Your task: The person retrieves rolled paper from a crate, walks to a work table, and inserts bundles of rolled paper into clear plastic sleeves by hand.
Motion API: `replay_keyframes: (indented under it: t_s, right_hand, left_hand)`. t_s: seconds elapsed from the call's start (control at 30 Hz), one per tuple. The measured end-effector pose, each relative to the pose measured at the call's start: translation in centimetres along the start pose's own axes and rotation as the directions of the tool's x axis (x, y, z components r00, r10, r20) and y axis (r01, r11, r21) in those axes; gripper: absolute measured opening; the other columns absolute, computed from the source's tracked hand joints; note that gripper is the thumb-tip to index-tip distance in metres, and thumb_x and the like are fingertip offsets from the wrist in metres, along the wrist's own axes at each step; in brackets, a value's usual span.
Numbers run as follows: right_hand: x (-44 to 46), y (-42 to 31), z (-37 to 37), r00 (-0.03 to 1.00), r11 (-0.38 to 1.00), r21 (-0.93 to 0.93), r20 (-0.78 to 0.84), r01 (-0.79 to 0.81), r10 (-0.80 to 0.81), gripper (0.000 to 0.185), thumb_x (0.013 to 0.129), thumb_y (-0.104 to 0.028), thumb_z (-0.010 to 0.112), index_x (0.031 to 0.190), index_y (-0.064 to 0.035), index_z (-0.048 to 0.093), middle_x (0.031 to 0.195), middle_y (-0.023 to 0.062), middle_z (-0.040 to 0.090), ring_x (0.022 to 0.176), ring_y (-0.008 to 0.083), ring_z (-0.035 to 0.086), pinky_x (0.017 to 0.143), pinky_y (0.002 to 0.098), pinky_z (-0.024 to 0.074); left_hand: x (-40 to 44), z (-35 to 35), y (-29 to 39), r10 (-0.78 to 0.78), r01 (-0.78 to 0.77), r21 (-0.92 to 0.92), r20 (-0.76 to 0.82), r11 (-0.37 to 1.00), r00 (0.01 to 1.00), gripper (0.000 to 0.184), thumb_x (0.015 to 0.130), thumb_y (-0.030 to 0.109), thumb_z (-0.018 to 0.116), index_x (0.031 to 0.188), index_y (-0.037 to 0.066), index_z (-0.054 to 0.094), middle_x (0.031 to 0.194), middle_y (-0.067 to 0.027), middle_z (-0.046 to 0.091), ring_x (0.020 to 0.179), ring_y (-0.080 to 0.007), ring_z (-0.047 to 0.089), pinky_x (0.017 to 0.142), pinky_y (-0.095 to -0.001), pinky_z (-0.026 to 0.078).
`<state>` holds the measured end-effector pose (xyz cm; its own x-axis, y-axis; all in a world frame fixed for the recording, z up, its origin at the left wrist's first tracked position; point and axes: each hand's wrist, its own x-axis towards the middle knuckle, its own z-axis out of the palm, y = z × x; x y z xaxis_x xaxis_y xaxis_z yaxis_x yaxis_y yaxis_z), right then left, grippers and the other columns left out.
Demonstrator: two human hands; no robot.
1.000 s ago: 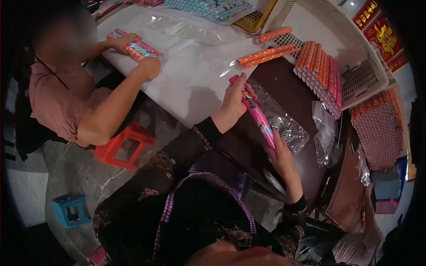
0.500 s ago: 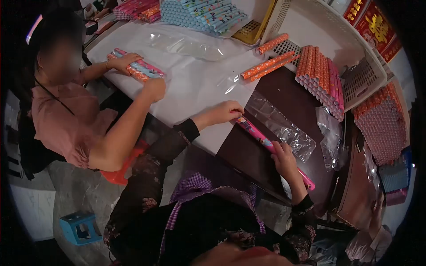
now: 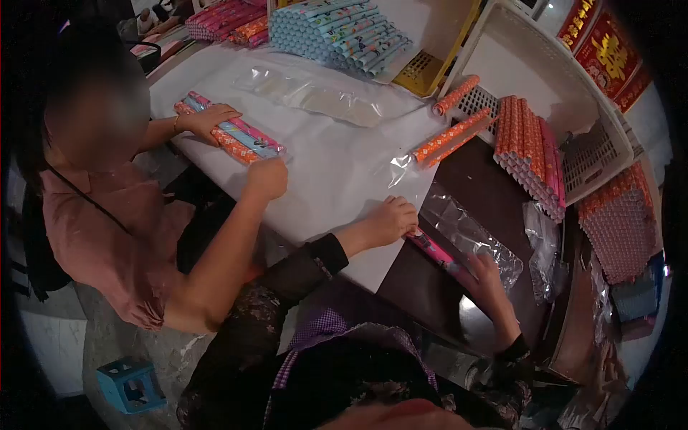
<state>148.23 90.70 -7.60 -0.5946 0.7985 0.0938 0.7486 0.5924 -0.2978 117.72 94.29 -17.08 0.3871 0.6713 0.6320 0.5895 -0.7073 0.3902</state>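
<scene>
A slim pink patterned roll [image 3: 438, 252] lies slantwise over the dark tabletop, near the edge of the white sheet. My left hand [image 3: 392, 221] is closed around its upper end. At the roll's lower part is my right hand [image 3: 491, 287], smeared by motion, so its grip on the roll is unclear. The far end of the roll is hidden behind that hand. Just beyond the roll lies a clear plastic bag [image 3: 476, 233]. Two orange patterned rolls [image 3: 451, 140] rest side by side farther up, with clear film near their ends.
A co-worker on the left handles a clear-wrapped pack of rolls [image 3: 247, 140]. Stacked orange and pink rolls [image 3: 527, 154] stand by a white crate [image 3: 616, 136]. Light blue rolls [image 3: 337, 36] are piled at the back. More plastic bags [image 3: 541, 247] lie at right; a blue stool [image 3: 129, 387] stands on the floor.
My view has shifted, so the table appears lower and farther right. My right hand has moved along the pink roll and its fingers have lifted and blurred. My left hand stays at the upper end.
</scene>
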Motion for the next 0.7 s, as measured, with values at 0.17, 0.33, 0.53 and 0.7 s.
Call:
replay_keyframes:
  t_s: [0.17,0.33,0.53,0.7]
  right_hand:
    - [11.1,0.5,-1.2,0.994,0.934,0.358,-0.103,0.014,0.025,0.026,0.081,-0.008,0.069,0.105,0.0016,0.063,0.095,0.0139,0.064,0.080,0.0219,0.063,0.071,0.0324,0.0504]
    - [28.0,0.3,-1.2,0.992,0.811,0.577,0.120,-0.096,0.032,0.027,0.086,-0.019,0.065,0.105,0.0001,0.064,0.086,0.0024,0.063,0.074,0.0088,0.058,0.063,0.0246,0.0484]
    - [49.2,-0.9,3.9,0.966,0.686,0.683,0.143,-0.253,0.214,0.035,0.083,-0.030,0.069,0.104,-0.0013,0.064,0.086,0.0055,0.066,0.079,0.0167,0.064,0.063,0.0305,0.0497]
    - [59.2,-4.3,10.7,0.892,0.981,0.184,-0.451,0.069,0.022,0.045,0.079,-0.028,0.071,0.116,-0.0061,0.059,0.096,0.0159,0.065,0.090,0.0354,0.064,0.074,0.0461,0.0490]
  left_hand:
    - [-0.2,0.6,-0.1,0.010,-0.008,0.036,-0.056,0.999,0.998,0.010,0.080,0.022,0.065,0.085,0.014,0.064,0.091,-0.0008,0.057,0.095,-0.0223,0.053,0.085,-0.0365,0.042]
    - [-0.4,0.7,-0.1,-0.032,0.031,0.033,0.025,0.999,0.999,0.015,0.074,0.015,0.068,0.086,0.012,0.061,0.097,-0.0018,0.058,0.098,-0.0229,0.052,0.085,-0.0357,0.041]
    - [-0.2,0.4,0.0,-0.029,0.028,-0.058,-0.004,0.998,1.000,0.012,0.075,0.018,0.065,0.082,0.011,0.058,0.095,-0.0046,0.055,0.094,-0.0245,0.051,0.084,-0.0374,0.041]
    - [-0.3,-0.6,0.2,-0.041,0.043,-0.098,0.018,0.994,0.999,0.016,0.073,0.016,0.063,0.088,0.010,0.060,0.095,-0.0059,0.054,0.096,-0.0258,0.049,0.084,-0.0376,0.039]
